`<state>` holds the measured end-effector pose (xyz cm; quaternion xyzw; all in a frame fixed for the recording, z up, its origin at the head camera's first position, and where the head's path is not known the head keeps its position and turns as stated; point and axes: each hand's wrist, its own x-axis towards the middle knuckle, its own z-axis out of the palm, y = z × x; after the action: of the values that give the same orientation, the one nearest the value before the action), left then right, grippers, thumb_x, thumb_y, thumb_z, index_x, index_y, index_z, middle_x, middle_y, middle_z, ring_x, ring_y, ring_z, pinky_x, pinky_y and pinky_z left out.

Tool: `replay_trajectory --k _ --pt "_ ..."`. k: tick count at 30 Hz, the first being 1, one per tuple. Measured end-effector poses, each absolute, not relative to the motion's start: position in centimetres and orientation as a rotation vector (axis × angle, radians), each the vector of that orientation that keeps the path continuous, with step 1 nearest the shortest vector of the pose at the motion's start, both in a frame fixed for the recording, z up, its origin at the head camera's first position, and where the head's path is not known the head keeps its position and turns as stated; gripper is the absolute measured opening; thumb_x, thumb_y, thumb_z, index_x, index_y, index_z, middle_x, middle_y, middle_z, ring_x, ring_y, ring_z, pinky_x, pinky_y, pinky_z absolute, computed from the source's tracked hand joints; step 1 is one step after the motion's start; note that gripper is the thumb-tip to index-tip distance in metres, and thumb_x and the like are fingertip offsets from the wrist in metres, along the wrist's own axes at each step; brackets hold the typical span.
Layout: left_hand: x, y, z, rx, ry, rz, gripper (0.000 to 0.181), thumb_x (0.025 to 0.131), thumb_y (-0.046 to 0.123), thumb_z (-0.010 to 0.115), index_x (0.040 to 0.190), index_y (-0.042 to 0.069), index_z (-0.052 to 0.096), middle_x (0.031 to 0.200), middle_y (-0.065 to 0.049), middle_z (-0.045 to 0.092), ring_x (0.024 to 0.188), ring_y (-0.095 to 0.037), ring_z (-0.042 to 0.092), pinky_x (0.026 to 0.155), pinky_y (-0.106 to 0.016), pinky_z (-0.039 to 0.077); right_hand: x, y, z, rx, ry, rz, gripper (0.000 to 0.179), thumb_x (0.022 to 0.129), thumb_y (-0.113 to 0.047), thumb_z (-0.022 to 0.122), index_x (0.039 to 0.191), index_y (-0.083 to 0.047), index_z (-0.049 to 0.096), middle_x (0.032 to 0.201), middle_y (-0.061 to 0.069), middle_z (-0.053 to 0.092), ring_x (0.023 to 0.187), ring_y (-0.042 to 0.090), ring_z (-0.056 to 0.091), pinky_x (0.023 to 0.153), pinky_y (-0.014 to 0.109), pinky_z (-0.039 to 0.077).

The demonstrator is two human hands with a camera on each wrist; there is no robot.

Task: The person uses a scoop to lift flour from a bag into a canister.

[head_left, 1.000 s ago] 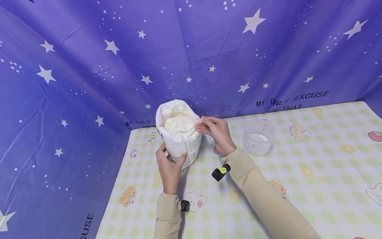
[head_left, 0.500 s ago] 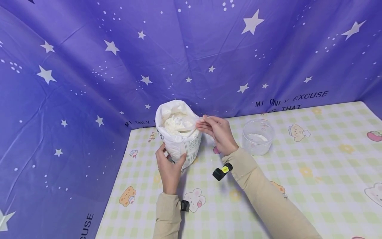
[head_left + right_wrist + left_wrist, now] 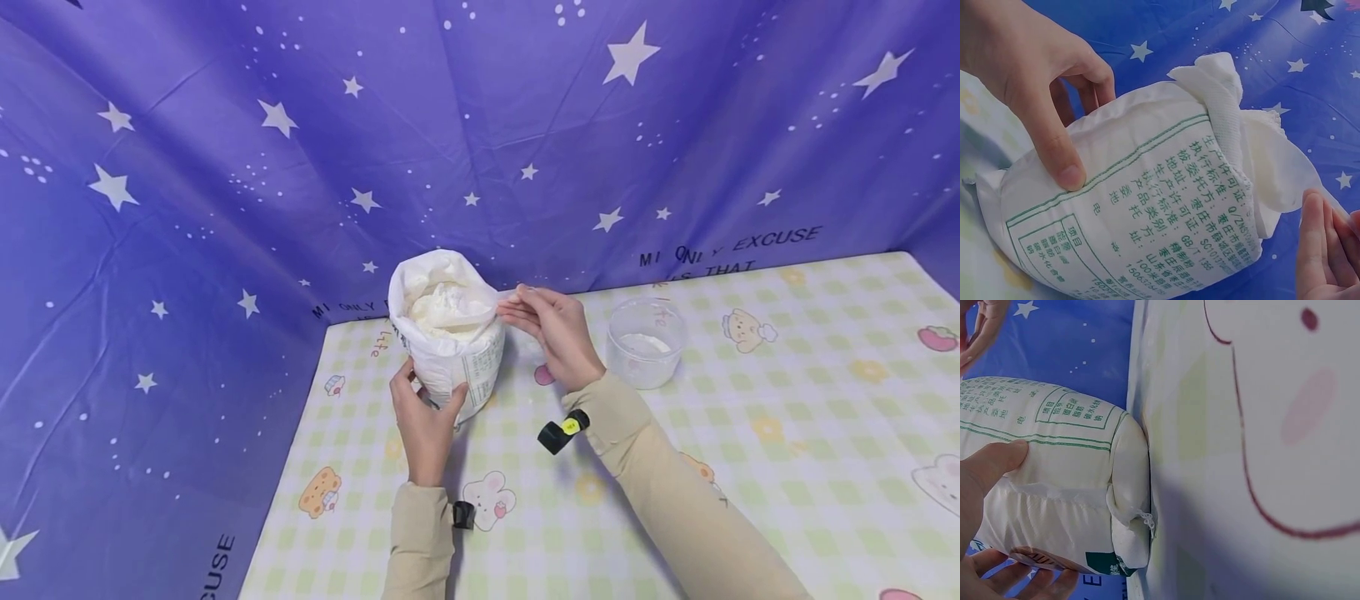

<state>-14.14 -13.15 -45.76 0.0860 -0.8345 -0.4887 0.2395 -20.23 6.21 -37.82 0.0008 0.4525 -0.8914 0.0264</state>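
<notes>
A white woven flour bag (image 3: 457, 375) with green print stands on the table, its mouth rolled back over white flour (image 3: 431, 312). My left hand (image 3: 427, 425) grips the bag's near side low down, thumb on the right and fingers round the left, as the left wrist view also shows. At the bag's right rim, my right hand (image 3: 551, 333) pinches the handle of a translucent white plastic scoop (image 3: 1288, 175). Its bowl, heaped with flour, is at the bag's mouth. Right of that hand is a clear round plastic tub (image 3: 647, 346) with a little flour in its bottom.
A pale green checked tablecloth (image 3: 825, 400) with cartoon prints covers the table. Purple-blue star curtains (image 3: 480, 125) hang close behind the bag and along the left side.
My right hand has moved slightly right, and the scoop has risen through the flour and now shows heaped at the bag's mouth. The left hand keeps its grip on the bag.
</notes>
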Motion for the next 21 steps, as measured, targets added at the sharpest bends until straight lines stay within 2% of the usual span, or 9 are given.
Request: replay_trajectory --k 4,9,21 --pt "-14.1 -13.1 -45.7 0.228 -2.267 -1.347 0.082 0.073 0.011 0.087 0.141 0.003 0.041 0.135 -0.013 0.047 0.126 -0.026 0.048 0.103 -0.036 0.053 -20.0 6.7 -37.8 -0.022 1.401 -2.769 0.019 0.099 -0.011 0.06 0.106 0.006 0.065 0.094 0.012 0.074 0.093 0.021 0.073 0.092 0.033 0.059" --pt "-14.1 -13.0 -45.7 0.214 -2.26 -1.352 0.082 0.073 0.011 0.087 0.141 0.003 0.041 0.134 -0.014 0.047 0.126 -0.026 0.048 0.103 -0.037 0.053 -19.6 7.4 -37.9 -0.034 1.408 -2.782 0.019 0.1 -0.01 0.058 0.108 0.006 0.065 0.094 0.011 0.074 0.094 0.021 0.073 0.093 0.034 0.058" --pt "-14.1 -13.1 -45.9 0.217 -2.259 -1.363 0.083 0.073 0.012 0.087 0.141 0.003 0.041 0.137 -0.014 0.046 0.127 -0.025 0.047 0.104 -0.034 0.052 -18.8 9.0 -37.7 -0.029 1.356 -2.814 0.018 0.099 -0.011 0.06 0.106 0.004 0.066 0.094 0.012 0.074 0.093 0.021 0.073 0.094 0.033 0.058"
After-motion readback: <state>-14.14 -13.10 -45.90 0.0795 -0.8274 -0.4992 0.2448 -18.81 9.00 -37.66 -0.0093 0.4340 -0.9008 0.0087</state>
